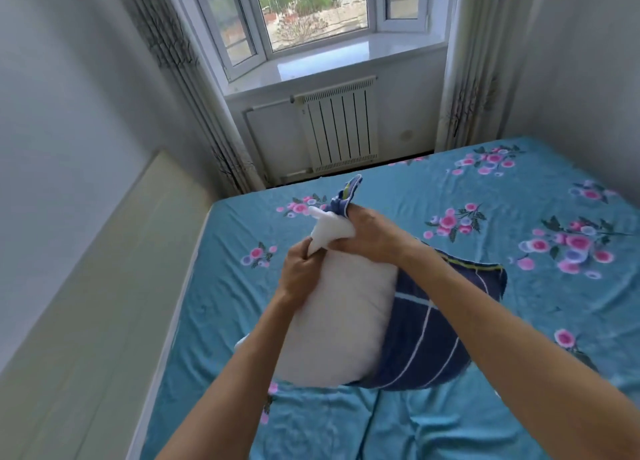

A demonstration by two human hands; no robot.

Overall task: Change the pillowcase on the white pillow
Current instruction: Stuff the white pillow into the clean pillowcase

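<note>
Head view takes in the bed (398,421) under its floral teal sheet, and on it, near the left edge, the white pillow (341,324) standing on end with most of its body bare. A navy striped case (429,335) covers only the pillow's right side and bunches up over the top corner. Whether this case is going on or coming off cannot be told; either way the job looks about half done, with the case yet to be drawn fully along the pillow and the corners seated or freed. Right hand (372,234) curls around the top corner, gripping white stuffing and blue cloth together, its fingers closed tight. Left hand (301,265) pinches the pillow's fabric just below that corner, fingers pressed together on a fold.
</note>
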